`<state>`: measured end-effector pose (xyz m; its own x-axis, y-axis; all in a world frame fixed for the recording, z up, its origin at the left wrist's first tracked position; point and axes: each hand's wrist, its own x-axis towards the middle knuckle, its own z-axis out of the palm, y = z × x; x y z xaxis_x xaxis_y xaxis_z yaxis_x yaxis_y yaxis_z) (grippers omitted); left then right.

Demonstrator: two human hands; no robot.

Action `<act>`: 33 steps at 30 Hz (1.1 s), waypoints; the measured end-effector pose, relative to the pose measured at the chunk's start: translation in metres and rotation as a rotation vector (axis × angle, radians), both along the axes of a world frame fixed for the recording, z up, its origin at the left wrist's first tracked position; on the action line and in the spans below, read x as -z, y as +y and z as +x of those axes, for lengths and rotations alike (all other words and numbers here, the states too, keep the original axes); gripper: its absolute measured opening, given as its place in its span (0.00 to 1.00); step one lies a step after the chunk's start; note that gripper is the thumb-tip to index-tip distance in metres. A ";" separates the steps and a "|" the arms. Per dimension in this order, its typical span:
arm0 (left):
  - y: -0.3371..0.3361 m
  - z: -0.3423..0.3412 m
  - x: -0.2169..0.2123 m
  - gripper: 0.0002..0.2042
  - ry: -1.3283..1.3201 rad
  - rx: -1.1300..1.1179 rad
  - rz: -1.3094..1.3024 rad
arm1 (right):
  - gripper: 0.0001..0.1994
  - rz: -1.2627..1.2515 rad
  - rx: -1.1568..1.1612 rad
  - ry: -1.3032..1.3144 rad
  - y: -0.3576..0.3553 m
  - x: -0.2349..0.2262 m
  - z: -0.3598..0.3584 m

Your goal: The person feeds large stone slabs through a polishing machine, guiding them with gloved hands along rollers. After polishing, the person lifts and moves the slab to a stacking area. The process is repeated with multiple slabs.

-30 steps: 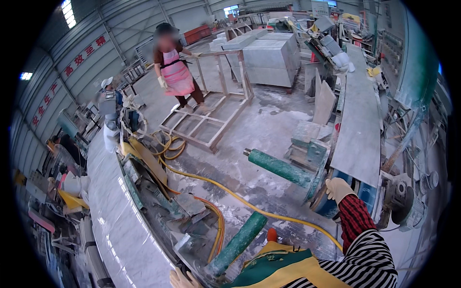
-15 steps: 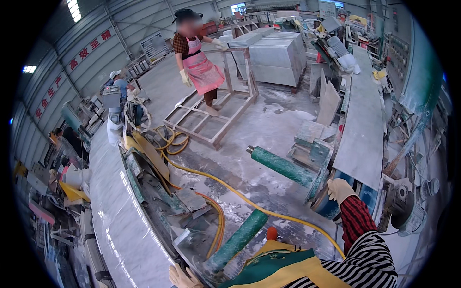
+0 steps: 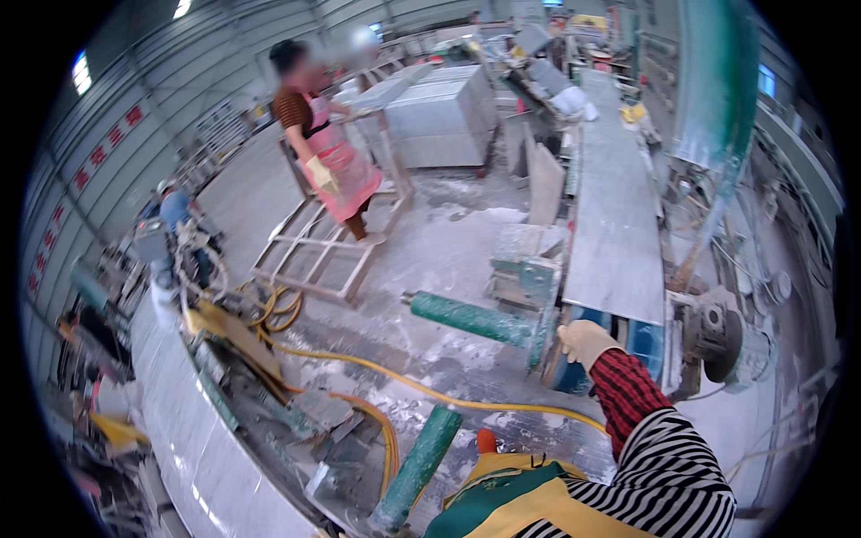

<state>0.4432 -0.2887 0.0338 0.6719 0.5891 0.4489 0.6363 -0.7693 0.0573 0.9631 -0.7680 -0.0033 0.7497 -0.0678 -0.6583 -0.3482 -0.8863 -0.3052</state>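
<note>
My right hand (image 3: 589,343), in a pale glove, is in front of the near end of a long grey slab (image 3: 615,260). The slab lies along a conveyor line on the right, and a blue drum or belt end (image 3: 644,345) shows beneath its edge. The gloved fingers are curled beside this blue part; their undersides are hidden, so I cannot tell whether they touch or hold anything. A green roller (image 3: 466,318) sticks out to the left of the hand. My left hand is out of view.
A shiny pale slab (image 3: 193,430) runs along the left. Between the lines are a second green roller (image 3: 420,466) and a yellow hose (image 3: 395,366) on the wet floor. A person in a pink apron (image 3: 339,170) stands at a metal frame (image 3: 309,285), near stacked slabs (image 3: 439,117). A motor (image 3: 708,327) stands at right.
The view has turned rightward, so the scene shifts left. My left hand has dropped out of view. My right hand stays by the slab's end. The aproned person's near arm has swung slightly.
</note>
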 end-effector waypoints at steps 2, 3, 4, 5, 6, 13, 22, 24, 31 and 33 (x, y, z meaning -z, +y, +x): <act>-0.002 -0.002 0.003 0.25 -0.010 0.004 0.013 | 0.32 -0.056 0.007 0.089 0.011 -0.032 -0.006; -0.001 -0.001 0.005 0.25 -0.015 0.007 0.020 | 0.33 -0.094 0.005 0.131 0.015 -0.033 -0.004; -0.001 0.000 0.007 0.25 -0.020 0.009 0.023 | 0.33 -0.092 0.012 0.122 0.014 -0.036 -0.005; 0.000 0.002 0.008 0.25 -0.023 0.016 0.025 | 0.33 -0.090 0.015 0.112 0.012 -0.040 -0.007; 0.001 0.001 0.009 0.25 -0.026 0.018 0.025 | 0.33 -0.089 0.011 0.107 0.013 -0.041 -0.009; 0.004 -0.002 0.016 0.25 -0.019 0.028 0.039 | 0.34 -0.110 -0.040 0.129 0.007 -0.027 -0.001; 0.010 0.003 0.047 0.26 -0.116 -0.162 -0.051 | 0.22 0.313 -0.098 -0.304 -0.044 0.056 0.000; 0.001 0.003 0.021 0.25 -0.072 -0.249 -0.201 | 0.27 0.501 0.235 -0.164 -0.031 0.056 0.006; 0.004 -0.015 0.040 0.25 -0.077 -0.279 -0.076 | 0.38 0.090 0.015 -0.090 -0.026 0.036 0.015; 0.006 -0.015 0.043 0.25 -0.068 -0.279 -0.088 | 0.38 0.060 0.023 -0.082 -0.015 0.021 0.009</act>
<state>0.4283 -0.2827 -0.0089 0.4488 0.7854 0.4263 0.8149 -0.5555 0.1654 0.9725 -0.7833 -0.0239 0.8002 -0.0480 -0.5978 -0.3398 -0.8577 -0.3858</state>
